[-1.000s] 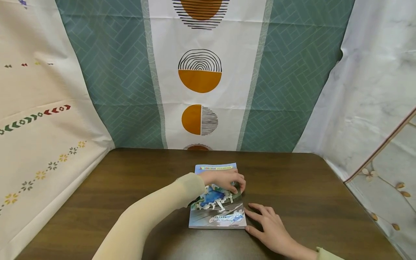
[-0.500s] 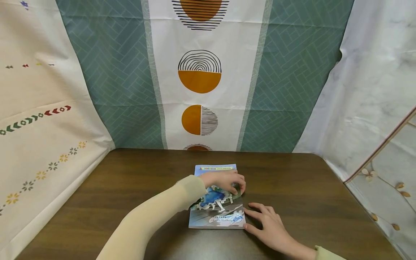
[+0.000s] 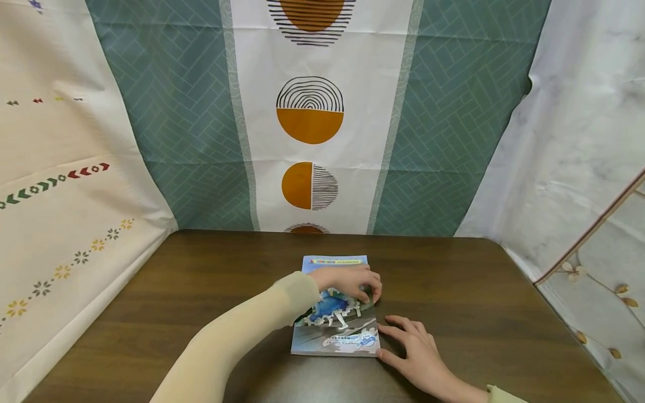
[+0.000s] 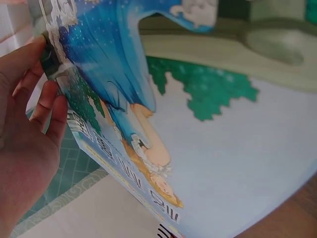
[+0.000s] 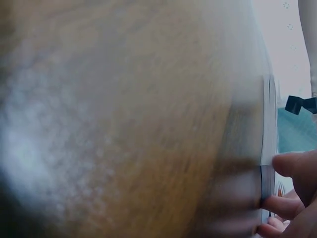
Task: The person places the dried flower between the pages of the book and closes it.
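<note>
A picture book (image 3: 335, 341) with a blue illustrated cover lies face up on the dark wooden table (image 3: 242, 369). My left hand (image 3: 347, 281) reaches across its cover, the fingers curled over the right edge and the thumb on the cover side. In the left wrist view, that hand's fingers (image 4: 47, 99) grip along the edge of the large cover picture. Beside the lower right corner, my right hand (image 3: 418, 355) has its fingers loosely spread, thumb at the corner and index fingertip at the side edge. The right wrist view shows the thumb (image 5: 292, 163) against the page edges (image 5: 268, 124).
Behind the table hangs a green and white cloth (image 3: 312, 151) with orange circle patterns. A cream patterned cloth (image 3: 75, 224) borders the left, and a white marbled cloth (image 3: 579, 168) the right. A small dark fitting (image 5: 297, 105) shows in the right wrist view.
The book has shifted very slightly toward the near side, its lower end a touch to the left. My right thumb and index finger have moved slightly left with it. Left hand almost still.
</note>
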Motion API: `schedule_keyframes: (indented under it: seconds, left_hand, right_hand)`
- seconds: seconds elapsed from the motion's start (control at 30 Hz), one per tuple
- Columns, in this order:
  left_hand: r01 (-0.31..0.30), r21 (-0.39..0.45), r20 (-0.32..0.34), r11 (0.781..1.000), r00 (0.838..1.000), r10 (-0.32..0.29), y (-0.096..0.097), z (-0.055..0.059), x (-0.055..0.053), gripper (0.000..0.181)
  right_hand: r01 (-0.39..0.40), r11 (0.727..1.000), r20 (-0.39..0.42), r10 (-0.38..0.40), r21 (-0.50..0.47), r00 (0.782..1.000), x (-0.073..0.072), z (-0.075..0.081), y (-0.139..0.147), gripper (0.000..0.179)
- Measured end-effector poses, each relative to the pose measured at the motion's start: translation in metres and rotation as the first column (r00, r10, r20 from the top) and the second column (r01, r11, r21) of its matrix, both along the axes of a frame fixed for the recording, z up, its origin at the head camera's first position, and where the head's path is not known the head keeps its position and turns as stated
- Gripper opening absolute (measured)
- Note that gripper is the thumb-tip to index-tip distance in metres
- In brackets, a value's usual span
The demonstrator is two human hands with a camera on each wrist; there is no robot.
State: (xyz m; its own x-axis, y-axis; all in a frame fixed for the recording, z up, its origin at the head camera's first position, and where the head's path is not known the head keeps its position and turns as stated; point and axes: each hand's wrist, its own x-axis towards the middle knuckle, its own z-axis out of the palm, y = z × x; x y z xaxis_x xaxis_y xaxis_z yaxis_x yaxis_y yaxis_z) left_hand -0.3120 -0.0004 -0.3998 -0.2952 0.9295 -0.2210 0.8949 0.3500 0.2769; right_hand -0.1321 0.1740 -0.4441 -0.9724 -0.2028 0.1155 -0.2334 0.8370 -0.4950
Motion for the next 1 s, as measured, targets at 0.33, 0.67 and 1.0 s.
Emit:
schedule_keyframes:
  seconds: [0.33,0.67,1.0]
  left_hand:
    - [-0.071,0.022,0.028,0.997,0.997,0.070,-0.002,-0.002,0.003,0.014]
    - [-0.191,0.029,0.070,0.981,0.979,0.189,-0.020,0.000,0.016,0.045]
    - [-0.368,0.114,0.116,0.923,0.927,0.355,-0.092,0.026,0.035,0.051]
  right_hand:
    - [0.006,1.000,-0.013,-0.006,0.009,1.000,0.001,0.000,-0.001,0.054]
    - [-0.009,1.000,-0.008,0.009,0.007,1.000,0.003,-0.004,-0.001,0.055]
    - [-0.035,0.999,-0.016,0.036,0.038,0.999,0.000,0.000,0.001,0.056]
